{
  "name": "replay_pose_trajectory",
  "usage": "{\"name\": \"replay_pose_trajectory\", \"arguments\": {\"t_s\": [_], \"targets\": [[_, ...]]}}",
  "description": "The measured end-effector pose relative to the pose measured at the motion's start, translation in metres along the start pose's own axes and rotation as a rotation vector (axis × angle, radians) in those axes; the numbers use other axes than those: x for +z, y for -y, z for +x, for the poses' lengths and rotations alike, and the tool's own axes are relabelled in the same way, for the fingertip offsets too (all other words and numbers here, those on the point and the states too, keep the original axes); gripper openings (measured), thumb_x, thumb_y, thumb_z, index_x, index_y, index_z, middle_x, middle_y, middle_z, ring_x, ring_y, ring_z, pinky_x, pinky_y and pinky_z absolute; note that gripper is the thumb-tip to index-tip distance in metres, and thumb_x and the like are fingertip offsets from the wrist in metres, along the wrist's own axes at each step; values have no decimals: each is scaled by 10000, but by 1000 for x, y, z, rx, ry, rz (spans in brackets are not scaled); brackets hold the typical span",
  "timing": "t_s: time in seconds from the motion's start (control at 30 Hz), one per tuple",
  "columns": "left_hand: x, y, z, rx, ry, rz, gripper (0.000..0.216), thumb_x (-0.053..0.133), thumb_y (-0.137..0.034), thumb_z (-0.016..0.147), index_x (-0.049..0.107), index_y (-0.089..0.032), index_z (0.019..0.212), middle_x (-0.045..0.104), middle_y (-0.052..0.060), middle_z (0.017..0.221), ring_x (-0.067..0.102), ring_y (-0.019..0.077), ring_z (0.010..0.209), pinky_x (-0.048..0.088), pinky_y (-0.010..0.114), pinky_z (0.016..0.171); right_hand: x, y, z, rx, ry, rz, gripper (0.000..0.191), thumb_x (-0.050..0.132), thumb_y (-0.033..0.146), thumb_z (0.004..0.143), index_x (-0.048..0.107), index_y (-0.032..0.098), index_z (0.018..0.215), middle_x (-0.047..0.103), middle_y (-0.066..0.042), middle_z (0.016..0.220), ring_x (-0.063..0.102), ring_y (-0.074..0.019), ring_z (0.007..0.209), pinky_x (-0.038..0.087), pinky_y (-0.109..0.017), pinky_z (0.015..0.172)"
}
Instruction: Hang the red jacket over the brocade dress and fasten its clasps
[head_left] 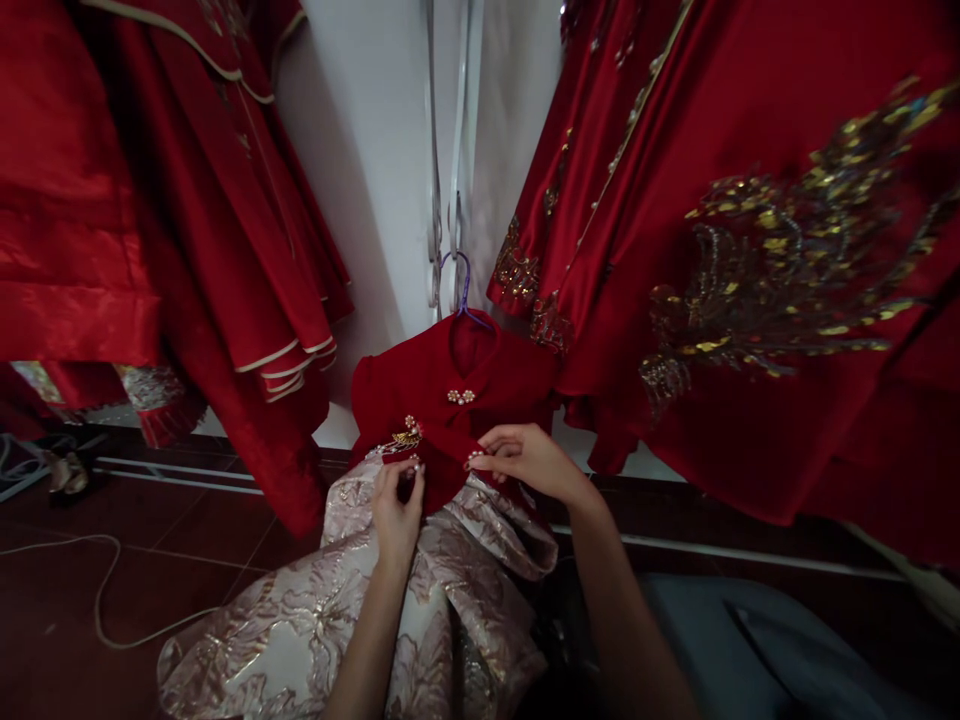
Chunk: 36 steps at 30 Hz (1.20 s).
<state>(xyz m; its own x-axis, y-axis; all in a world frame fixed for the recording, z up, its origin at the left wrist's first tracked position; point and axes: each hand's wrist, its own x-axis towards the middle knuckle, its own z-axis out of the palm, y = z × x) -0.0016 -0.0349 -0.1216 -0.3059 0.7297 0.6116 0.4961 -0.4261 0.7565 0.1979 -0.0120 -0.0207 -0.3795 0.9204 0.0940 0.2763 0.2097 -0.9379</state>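
Note:
A small dress (442,390) with a red velvet top and a pale gold-patterned skirt (300,620) hangs on a purple hanger (463,285) in front of me. My left hand (396,505) pinches the red fabric at the waist, just below a gold and pearl ornament (406,436). My right hand (525,458) grips the same red edge from the right, fingers curled. A pearl clasp (460,397) sits at the chest, above both hands.
Long red satin gowns hang on both sides: one with cream piping (225,200) at left, one with gold sequin embroidery (787,270) at right. A white wall (375,150) is behind. A white cord (105,590) lies on the dark red floor. A grey surface (750,640) is at bottom right.

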Motion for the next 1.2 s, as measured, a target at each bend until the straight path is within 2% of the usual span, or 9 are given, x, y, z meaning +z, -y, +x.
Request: {"name": "replay_pose_trajectory", "arguments": {"t_s": [0.1,0.2,0.3,0.47,0.73,1.0,1.2], "targets": [[1,5,-1,-81,6,-50,210,585,-318,780,627,-172,926,640,39,831,597,142,751,477,275,717,34,-2,11,-18,36,147,360,727,394,624,639,120,841,686,-51,700,636,-141,562,511,-254,563],[3,13,0,-179,0,-99,260,596,-346,759,630,-156,933,654,40,787,608,140,692,483,259,645,70,-21,31,-13,-130,166,350,710,398,638,638,118,836,684,-64,716,648,-158,584,532,-276,566],[6,17,1,-242,7,-133,300,607,-357,742,636,-144,951,669,51,799,620,146,699,492,264,649,86,-40,45,-17,-226,84,289,703,353,652,653,121,818,687,-70,712,655,-165,612,536,-273,578],[8,16,2,-269,17,-182,317,618,-322,717,644,-130,968,681,64,812,631,152,715,505,275,674,82,-50,46,-31,-197,118,272,675,341,680,666,124,843,706,-78,756,669,-177,642,547,-280,585],[6,16,4,-289,22,-192,314,626,-318,705,671,-125,948,695,71,820,643,160,726,520,281,682,84,-45,45,-109,-256,-84,158,656,288,708,691,171,808,721,-55,786,678,-184,711,531,-270,658],[5,21,4,-238,56,-191,284,640,-347,707,700,-144,895,711,77,862,656,156,690,545,295,685,83,-48,46,-134,-287,-99,170,648,338,720,681,191,798,719,-47,784,676,-191,723,528,-289,682],[4,22,4,-240,69,-200,285,627,-319,714,693,-142,927,711,77,871,660,162,711,548,311,714,82,-49,45,-143,-283,-98,184,645,331,728,680,177,822,718,-57,800,672,-181,709,519,-273,672]]}}
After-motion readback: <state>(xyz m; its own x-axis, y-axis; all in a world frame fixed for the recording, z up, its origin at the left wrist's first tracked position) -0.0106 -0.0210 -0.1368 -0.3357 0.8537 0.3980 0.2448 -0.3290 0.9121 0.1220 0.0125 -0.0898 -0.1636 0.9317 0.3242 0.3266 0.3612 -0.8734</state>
